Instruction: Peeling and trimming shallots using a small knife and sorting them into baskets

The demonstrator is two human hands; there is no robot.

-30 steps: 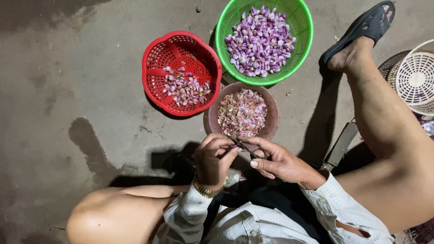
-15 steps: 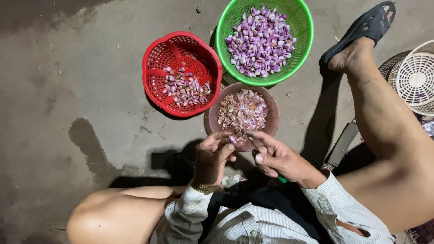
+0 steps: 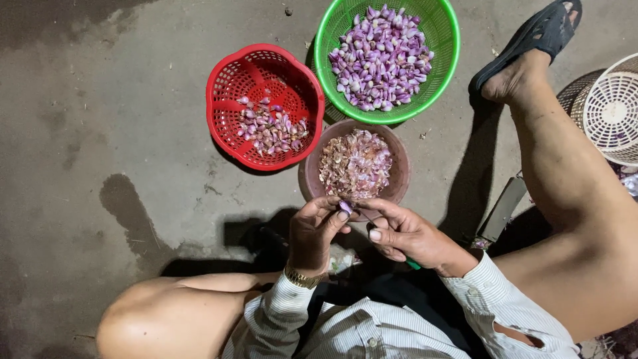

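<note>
The ground was bare grey concrete floor [image 3: 119, 100], rough and stained, with a darker damp patch at the left and hard shadows cast under the seated person; light came from above and the far corners fell dim. On it stood a red basket [image 3: 226, 80] with a thin scatter of peeled shallots, touching a green basket [image 3: 442, 40] heaped with purple shallots; just below both sat a brown bowl [image 3: 399, 179] filled with papery skins. A white basket [image 3: 611, 110] stood at the right edge, well apart, beyond a sandalled foot [image 3: 525, 50]. The left hand [image 3: 312, 236] was curled, its fingertips pinched on a small purple shallot [image 3: 345, 207] held over the near rim of the bowl; the right hand [image 3: 405, 236] was closed round a small knife [image 3: 364, 216], whose blade was mostly hidden, its thumb pressed close beside the shallot; a green handle end showed under the palm.
</note>
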